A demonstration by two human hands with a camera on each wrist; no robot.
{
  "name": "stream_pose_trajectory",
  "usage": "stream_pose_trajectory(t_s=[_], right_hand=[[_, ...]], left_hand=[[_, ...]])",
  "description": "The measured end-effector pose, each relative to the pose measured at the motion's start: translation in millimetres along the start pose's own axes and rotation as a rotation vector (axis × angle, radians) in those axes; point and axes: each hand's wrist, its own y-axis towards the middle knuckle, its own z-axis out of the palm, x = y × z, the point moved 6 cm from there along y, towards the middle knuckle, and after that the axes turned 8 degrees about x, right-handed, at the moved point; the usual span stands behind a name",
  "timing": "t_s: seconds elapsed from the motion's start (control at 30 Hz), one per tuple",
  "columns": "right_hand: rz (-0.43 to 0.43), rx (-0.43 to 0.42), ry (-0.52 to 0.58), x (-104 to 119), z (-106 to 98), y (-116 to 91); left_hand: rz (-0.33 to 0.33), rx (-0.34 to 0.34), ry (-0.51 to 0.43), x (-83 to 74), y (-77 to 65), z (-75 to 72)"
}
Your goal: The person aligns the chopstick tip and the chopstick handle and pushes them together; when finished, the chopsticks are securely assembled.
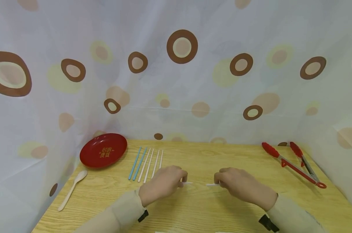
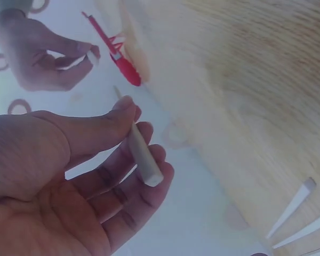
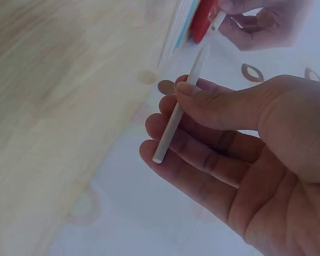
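In the head view my left hand (image 1: 165, 182) is low over the table, left of the middle. Thumb and fingers pinch a short white piece of chopstick (image 2: 145, 160), its thick squared end showing in the left wrist view. Opposite it, my right hand (image 1: 244, 185) pinches another short white piece of chopstick (image 3: 172, 125), slimmer, lying along the fingertips under the thumb. Across a small gap the two pieces point at each other in the head view. Several white chopsticks (image 1: 148, 165) lie side by side just beyond my left hand, next to two blue chopsticks (image 1: 135, 164).
A red plate (image 1: 90, 152) with gold characters lies at the back left of the wooden table (image 1: 193, 213), a pale spoon (image 1: 69, 193) in front of it. Red-tipped tongs (image 1: 295, 169) lie spread at the right. Behind hangs a spotted white curtain (image 1: 176, 84).
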Motion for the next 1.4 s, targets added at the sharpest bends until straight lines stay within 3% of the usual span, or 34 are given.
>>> stream_pose_trajectory(t_s=[0.33,0.63,1.23,1.4], right_hand=[[-0.033,-0.041,-0.017,11.9,-17.8,13.4],[-0.029,-0.050,-0.012,12.4,-18.7,15.1],[-0.054,-0.123,-0.092,18.6,-23.5,18.4],[-0.047,-0.132,-0.128,20.2,-23.8,18.8]], left_hand=[[0.028,-0.081,-0.002,-4.5,4.1,-13.0],[0.039,-0.079,-0.027,-4.5,5.0,-15.0],[0.031,-0.199,0.093,-6.8,4.6,-20.4],[0.072,-0.229,0.132,-9.2,2.1,-19.2]])
